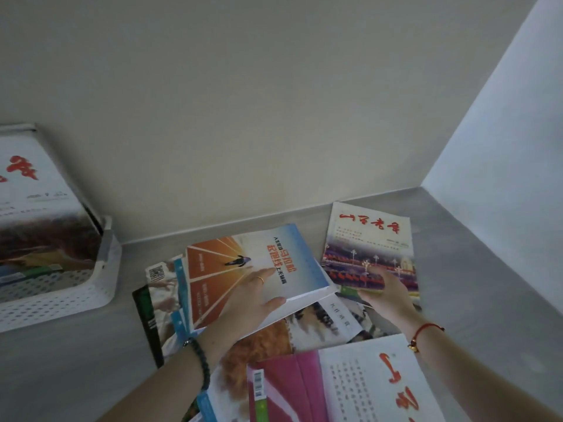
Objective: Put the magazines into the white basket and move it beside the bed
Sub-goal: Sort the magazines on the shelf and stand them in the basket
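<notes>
Two grips — left hand (248, 303) holds orange magazine (219, 269) (fingers flat on top); right hand (387, 295) pinches red-titled magazine (368, 236).

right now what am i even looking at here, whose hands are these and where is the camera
There is no machine here. One camera worn on a person's head looks down at their two bare hands. On a grey surface by a wall, loose magazines lie in a heap. The left hand, with a dark bead bracelet, holds the orange and blue magazine by its near edge. The right hand, with a red string bracelet, touches the near edge of the red-titled magazine; whether it grips it is unclear. At the left stands the white basket, with other magazines already in it.
</notes>
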A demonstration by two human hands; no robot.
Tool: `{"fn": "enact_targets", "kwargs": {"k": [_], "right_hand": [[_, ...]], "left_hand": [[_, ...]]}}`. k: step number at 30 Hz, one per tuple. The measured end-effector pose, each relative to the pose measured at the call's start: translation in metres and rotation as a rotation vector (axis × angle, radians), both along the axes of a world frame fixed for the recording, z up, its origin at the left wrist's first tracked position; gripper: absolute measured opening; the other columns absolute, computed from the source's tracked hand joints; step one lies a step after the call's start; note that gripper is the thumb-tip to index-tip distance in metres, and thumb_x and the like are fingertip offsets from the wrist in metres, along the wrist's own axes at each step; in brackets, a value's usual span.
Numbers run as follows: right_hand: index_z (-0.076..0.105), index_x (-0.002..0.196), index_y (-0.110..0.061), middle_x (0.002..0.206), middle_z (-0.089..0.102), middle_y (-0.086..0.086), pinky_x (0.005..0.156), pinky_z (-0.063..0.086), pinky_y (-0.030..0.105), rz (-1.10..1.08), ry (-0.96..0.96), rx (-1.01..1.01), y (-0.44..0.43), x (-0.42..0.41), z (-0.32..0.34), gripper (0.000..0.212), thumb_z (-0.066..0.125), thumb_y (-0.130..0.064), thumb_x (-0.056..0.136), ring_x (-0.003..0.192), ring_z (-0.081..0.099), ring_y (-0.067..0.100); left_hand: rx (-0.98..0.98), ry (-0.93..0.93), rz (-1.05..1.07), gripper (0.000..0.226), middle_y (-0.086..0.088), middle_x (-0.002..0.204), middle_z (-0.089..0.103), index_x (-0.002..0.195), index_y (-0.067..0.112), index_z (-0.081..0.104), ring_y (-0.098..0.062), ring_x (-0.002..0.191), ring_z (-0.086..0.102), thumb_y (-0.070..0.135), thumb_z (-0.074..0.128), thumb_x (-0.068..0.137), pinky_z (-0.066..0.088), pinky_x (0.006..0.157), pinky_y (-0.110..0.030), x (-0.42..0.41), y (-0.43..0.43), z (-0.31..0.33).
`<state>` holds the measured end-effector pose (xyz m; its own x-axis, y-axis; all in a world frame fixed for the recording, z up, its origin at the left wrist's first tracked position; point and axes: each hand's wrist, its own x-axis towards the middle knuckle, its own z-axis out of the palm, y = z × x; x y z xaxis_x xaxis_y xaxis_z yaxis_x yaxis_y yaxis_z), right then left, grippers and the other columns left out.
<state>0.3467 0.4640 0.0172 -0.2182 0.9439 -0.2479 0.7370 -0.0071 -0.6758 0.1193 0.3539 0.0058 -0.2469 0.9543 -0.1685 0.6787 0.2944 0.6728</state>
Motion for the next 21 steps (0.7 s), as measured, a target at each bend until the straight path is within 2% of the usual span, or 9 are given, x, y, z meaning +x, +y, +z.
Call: {"fn": "enact_targets", "kwargs": {"k": [2,5,6,8,10,14,16,19,21], "right_hand": [[0.058,0.098,-0.015,0.083,0.058,-0.003,0.056,0.039,0.015,-0.084,0.025,0.034,0.014,0.019,-0.006,0.025,0.069,-0.016,0.076,0.081,0.059,0.015],[0.058,0.100,-0.015,0.091,0.064,0.004,0.066,0.048,0.025,-0.184,-0.017,0.044,0.036,0.046,-0.023,0.032,0.070,-0.019,0.070,0.084,0.059,0.023],[0.060,0.099,-0.014,0.090,0.067,0.007,0.061,0.047,0.024,-0.210,-0.017,0.022,0.042,0.053,-0.025,0.031,0.070,-0.015,0.069,0.078,0.060,0.021],[0.061,0.097,-0.009,0.085,0.067,0.008,0.048,0.040,0.019,-0.242,0.059,-0.021,0.053,0.062,-0.029,0.025,0.067,-0.006,0.072,0.065,0.058,0.011],[0.058,0.100,-0.007,0.086,0.064,0.007,0.050,0.042,0.018,-0.297,0.196,-0.082,0.063,0.066,-0.030,0.025,0.064,-0.002,0.076,0.069,0.059,0.012],[0.051,0.104,-0.008,0.095,0.060,0.006,0.073,0.047,0.030,-0.407,0.410,-0.196,0.078,0.074,-0.038,0.031,0.063,0.002,0.078,0.087,0.058,0.020],[0.051,0.100,-0.008,0.093,0.061,0.006,0.067,0.047,0.026,-0.414,0.437,-0.234,0.084,0.081,-0.042,0.024,0.060,0.002,0.080,0.083,0.058,0.016],[0.055,0.097,-0.007,0.095,0.064,0.009,0.064,0.047,0.028,-0.409,0.426,-0.248,0.087,0.085,-0.045,0.016,0.059,-0.004,0.082,0.086,0.060,0.020],[0.054,0.098,-0.004,0.094,0.062,0.009,0.060,0.045,0.026,-0.394,0.436,-0.258,0.088,0.086,-0.046,0.015,0.058,-0.006,0.084,0.083,0.059,0.019]], "left_hand": [[0.004,-0.015,-0.027,0.061,0.000,0.144,0.041,0.138,0.018,0.034,-0.014,0.132,0.038,0.036,0.057,0.085,0.029,0.110,-0.027,0.016,0.016,-0.003],[-0.044,-0.093,-0.048,0.067,-0.002,0.149,0.034,0.144,0.015,0.020,-0.016,0.137,0.031,0.035,0.051,0.089,0.022,0.111,-0.027,0.042,0.047,-0.006],[-0.065,-0.122,-0.043,0.072,-0.002,0.149,0.034,0.146,0.013,0.011,-0.017,0.138,0.030,0.036,0.049,0.090,0.021,0.111,-0.027,0.051,0.058,-0.005],[-0.112,-0.187,-0.012,0.077,-0.006,0.148,0.036,0.146,0.012,0.000,-0.021,0.137,0.032,0.040,0.045,0.091,0.022,0.110,-0.029,0.065,0.084,-0.008],[-0.171,-0.228,0.017,0.077,-0.011,0.142,0.044,0.146,0.013,-0.002,-0.025,0.130,0.043,0.044,0.042,0.091,0.031,0.108,-0.035,0.076,0.110,-0.015],[-0.206,-0.216,0.071,0.066,-0.008,0.123,0.058,0.138,0.019,0.023,-0.025,0.110,0.058,0.044,0.052,0.084,0.049,0.094,-0.044,0.091,0.151,-0.034],[-0.221,-0.215,0.155,0.057,-0.006,0.121,0.056,0.125,0.017,0.039,-0.027,0.111,0.056,0.045,0.058,0.079,0.047,0.095,-0.047,0.091,0.166,-0.036],[-0.254,-0.394,0.223,0.048,-0.005,0.114,0.060,0.118,0.016,0.051,-0.025,0.106,0.058,0.046,0.058,0.081,0.047,0.094,-0.041,0.086,0.180,-0.023],[-0.181,-0.494,0.199,0.038,-0.002,0.099,0.062,0.120,0.015,0.053,-0.017,0.088,0.058,0.037,0.053,0.088,0.047,0.074,-0.026,0.087,0.185,-0.012]]}}
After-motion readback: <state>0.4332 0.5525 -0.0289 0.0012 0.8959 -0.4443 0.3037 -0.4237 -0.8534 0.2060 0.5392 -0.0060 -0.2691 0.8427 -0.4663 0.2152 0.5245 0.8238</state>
